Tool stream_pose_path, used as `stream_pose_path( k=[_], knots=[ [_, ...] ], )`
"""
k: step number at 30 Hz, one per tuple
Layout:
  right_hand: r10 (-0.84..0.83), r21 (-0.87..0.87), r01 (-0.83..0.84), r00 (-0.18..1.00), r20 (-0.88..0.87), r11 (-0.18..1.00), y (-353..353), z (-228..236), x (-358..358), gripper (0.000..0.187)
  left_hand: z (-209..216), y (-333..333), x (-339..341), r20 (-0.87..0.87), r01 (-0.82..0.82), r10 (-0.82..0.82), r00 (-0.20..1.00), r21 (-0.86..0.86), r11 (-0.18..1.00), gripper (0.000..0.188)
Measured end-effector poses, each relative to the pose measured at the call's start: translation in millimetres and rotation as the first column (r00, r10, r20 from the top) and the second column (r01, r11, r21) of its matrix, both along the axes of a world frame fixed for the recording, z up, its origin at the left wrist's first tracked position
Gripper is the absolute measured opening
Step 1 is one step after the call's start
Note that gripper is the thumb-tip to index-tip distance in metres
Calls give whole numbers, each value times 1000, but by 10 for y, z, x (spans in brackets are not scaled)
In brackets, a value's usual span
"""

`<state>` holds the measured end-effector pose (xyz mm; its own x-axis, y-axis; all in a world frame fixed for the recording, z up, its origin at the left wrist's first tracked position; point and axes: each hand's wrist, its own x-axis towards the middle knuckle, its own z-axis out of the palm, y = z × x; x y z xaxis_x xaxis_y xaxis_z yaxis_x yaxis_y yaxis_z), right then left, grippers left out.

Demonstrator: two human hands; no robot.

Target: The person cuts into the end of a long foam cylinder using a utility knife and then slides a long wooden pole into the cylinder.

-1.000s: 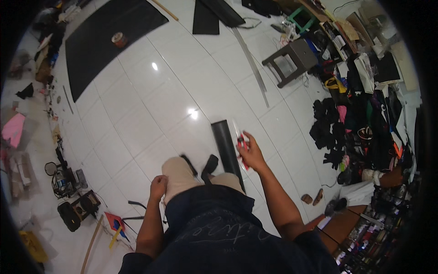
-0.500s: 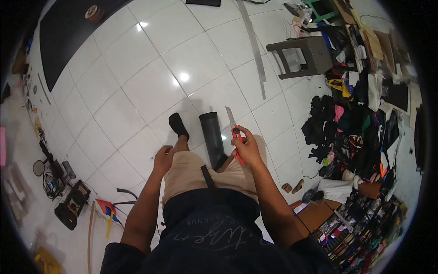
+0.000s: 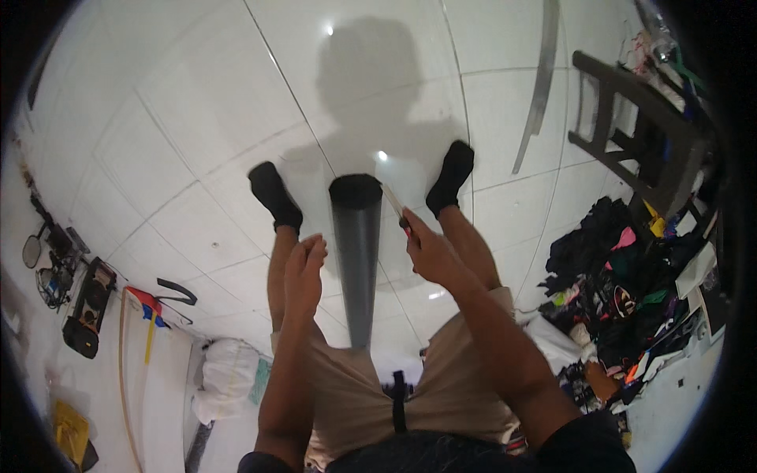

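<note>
A black roll of sheet material [image 3: 359,244] lies on the floor between my two legs, its dark far end toward the feet. My right hand [image 3: 434,251] is closed round a red snap-off utility knife [image 3: 404,226], its slim blade slanting toward the roll's far end; I cannot tell whether the tip touches it. Most of the knife's handle is hidden by the fingers. To the left of the roll hangs my left hand [image 3: 306,272], fingers loosely bent and holding nothing, apart from the roll.
A long flat metal strip [image 3: 540,87] lies on the white tiles, with a dark plastic stool [image 3: 639,130] right of it. Black scraps and mixed clutter [image 3: 591,244] are heaped along the right. A black box-shaped device [image 3: 88,307] and a red dustpan-like piece [image 3: 142,299] are at left.
My view is lower and nearer the roll. The legs now stand wider, one on each side of it. My left hand has come forward, and the knife is close to the roll's far end.
</note>
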<state>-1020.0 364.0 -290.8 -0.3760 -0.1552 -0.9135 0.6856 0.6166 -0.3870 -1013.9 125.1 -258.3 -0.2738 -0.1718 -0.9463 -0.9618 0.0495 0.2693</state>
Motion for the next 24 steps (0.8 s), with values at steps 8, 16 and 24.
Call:
stream_pose_path(
  k=[8, 16, 24],
  knots=[
    [457, -22, -461, 872, 177, 887, -93, -911, -366, 43, -970, 257, -107, -26, -189, 188, 982, -41, 981, 40],
    [566, -48, -567, 806, 170, 822, -365, -1179, -572, 41, -1055, -64, -115, 58, -369, 370, 927, -27, 929, 42],
    [710, -35, -711, 694, 123, 702, -593, -1284, -588, 38, -1042, -266, -170, 58, -450, 449, 892, 11, 893, 40]
  ],
)
